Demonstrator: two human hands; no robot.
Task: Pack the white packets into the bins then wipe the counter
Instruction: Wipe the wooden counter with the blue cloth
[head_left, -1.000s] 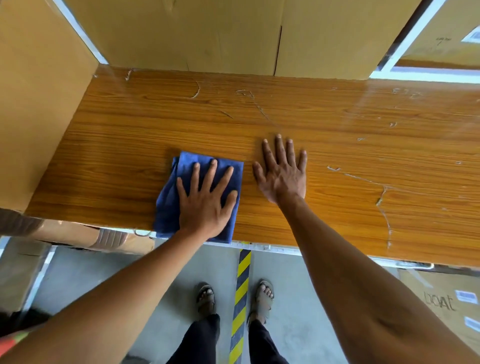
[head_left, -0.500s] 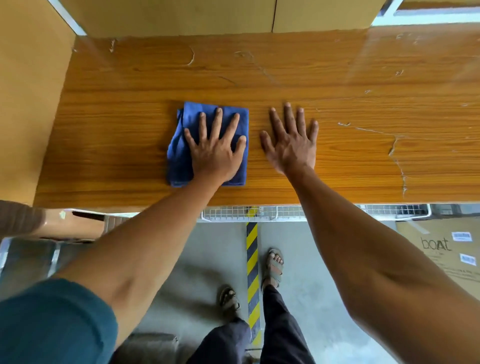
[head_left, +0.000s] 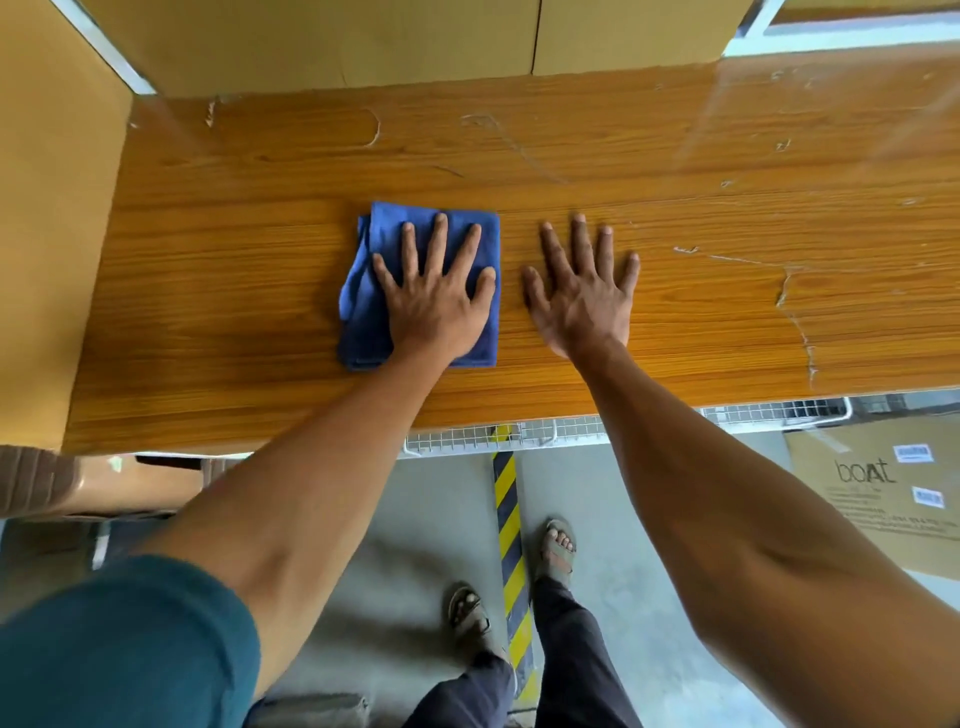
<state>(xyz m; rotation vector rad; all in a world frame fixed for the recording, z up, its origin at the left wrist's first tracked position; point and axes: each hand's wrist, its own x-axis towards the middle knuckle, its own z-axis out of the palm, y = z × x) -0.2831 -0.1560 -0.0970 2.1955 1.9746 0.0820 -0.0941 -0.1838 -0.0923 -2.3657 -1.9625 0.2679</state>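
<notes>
Two hands on one wood-grain counter (head_left: 675, 322). Left hand (head_left: 436, 306), fingers spread, presses flat on one folded blue cloth (head_left: 363, 312) at mid-counter; right hand (head_left: 582, 301) lies flat and released just beside it. Counter scratched; three cardboard boxes (head_left: 311, 41) border it. Below: grey floor with one yellow-black stripe (head_left: 511, 545).

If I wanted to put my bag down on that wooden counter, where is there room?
Bare wood lies on the counter right of the right hand out to the picture's edge, left of the blue cloth up to the cardboard wall, and behind both hands up to the boxes. Only the middle is taken, where the left hand presses the cloth.
</notes>
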